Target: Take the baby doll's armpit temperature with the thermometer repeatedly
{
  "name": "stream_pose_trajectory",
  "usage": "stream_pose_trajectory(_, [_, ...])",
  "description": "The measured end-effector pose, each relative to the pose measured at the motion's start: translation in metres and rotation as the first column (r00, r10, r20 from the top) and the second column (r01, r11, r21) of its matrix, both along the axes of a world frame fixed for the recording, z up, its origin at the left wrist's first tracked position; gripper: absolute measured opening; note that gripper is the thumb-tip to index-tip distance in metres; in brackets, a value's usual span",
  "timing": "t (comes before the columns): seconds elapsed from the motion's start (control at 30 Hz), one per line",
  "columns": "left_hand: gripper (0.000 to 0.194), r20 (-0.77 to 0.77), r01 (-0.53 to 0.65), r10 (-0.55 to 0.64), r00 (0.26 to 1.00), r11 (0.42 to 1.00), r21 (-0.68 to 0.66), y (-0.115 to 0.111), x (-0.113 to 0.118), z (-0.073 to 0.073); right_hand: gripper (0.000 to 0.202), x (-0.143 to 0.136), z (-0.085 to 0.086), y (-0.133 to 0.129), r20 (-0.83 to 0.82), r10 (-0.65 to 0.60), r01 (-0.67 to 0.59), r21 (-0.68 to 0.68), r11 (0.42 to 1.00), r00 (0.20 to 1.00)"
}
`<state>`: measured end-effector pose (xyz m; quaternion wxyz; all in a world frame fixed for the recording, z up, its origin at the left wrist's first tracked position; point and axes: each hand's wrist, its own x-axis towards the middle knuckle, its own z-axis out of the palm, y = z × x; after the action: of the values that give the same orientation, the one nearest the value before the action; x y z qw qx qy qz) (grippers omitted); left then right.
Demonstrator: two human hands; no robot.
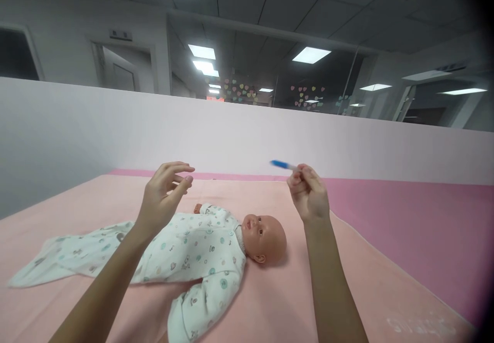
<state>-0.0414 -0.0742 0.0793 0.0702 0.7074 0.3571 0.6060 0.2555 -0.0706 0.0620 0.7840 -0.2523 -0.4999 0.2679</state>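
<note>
A baby doll [266, 239] in a white patterned sleepsuit [193, 245] lies on its back on a pink sheet, its head to the right. Above the sleepsuit, my left hand [164, 191] is raised with thumb and fingers apart, holding nothing. My right hand [310, 191], up and to the right of the doll's head, pinches a thin stick with a blue end [281, 164]. The blue end points left and looks slightly blurred. Neither hand touches the doll.
The pink sheet [370, 271] covers the surface beneath the doll. A darker pink area [417, 230] shows at the right. Behind stands a low white partition [231, 137], with windows and a doorway beyond it.
</note>
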Motion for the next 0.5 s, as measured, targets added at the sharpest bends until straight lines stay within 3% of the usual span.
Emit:
stream_pose_trajectory(0.07, [0.023, -0.007, -0.003, 0.003, 1.000, 1.000, -0.001, 0.000, 0.000, 0.000, 0.019, -0.008, 0.005, -0.008, 0.032, 0.051, -0.051, 0.009, 0.999, 0.998])
stream_pose_trajectory(0.1, [0.022, -0.006, -0.008, 0.008, 1.000, 1.000, 0.003, 0.000, 0.001, 0.000, 0.019, -0.013, 0.006, -0.010, 0.105, 0.014, -0.012, -0.016, 1.000, 0.994])
stream_pose_trajectory(0.17, [0.021, -0.002, -0.021, 0.021, 1.000, 1.000, 0.014, 0.000, 0.002, 0.000, 0.018, -0.023, 0.004, -0.009, 0.254, -0.154, 0.177, -0.068, 0.982, 0.955])
stream_pose_trajectory(0.23, [0.020, 0.000, -0.036, 0.036, 0.999, 0.999, 0.023, 0.000, 0.002, 0.000, 0.018, -0.031, 0.003, -0.008, 0.283, -0.259, 0.301, -0.118, 0.946, 0.923])
stream_pose_trajectory(0.27, [0.020, -0.002, -0.040, 0.040, 0.999, 0.999, 0.026, 0.000, 0.002, 0.000, 0.018, -0.034, 0.004, -0.008, 0.245, -0.222, 0.264, -0.153, 0.952, 0.944])
stream_pose_trajectory(0.33, [0.020, -0.005, -0.045, 0.045, 0.999, 0.999, 0.029, 0.000, 0.001, 0.000, 0.019, -0.035, 0.007, -0.011, 0.105, 0.004, 0.018, -0.201, 0.979, 0.994])
stream_pose_trajectory(0.4, [0.020, -0.002, -0.052, 0.052, 0.999, 0.998, 0.033, 0.000, -0.001, 0.000, 0.020, -0.032, 0.011, -0.015, 0.004, 0.205, -0.200, -0.188, 0.962, 0.979])
stream_pose_trajectory(0.43, [0.020, 0.001, -0.057, 0.057, 0.998, 0.998, 0.036, 0.000, -0.001, 0.000, 0.021, -0.028, 0.011, -0.016, 0.005, 0.219, -0.214, -0.187, 0.959, 0.976])
stream_pose_trajectory(0.5, [0.019, 0.006, -0.069, 0.069, 0.998, 0.997, 0.041, 0.000, -0.002, 0.000, 0.021, -0.020, 0.010, -0.015, 0.104, 0.054, -0.030, -0.217, 0.976, 0.993])
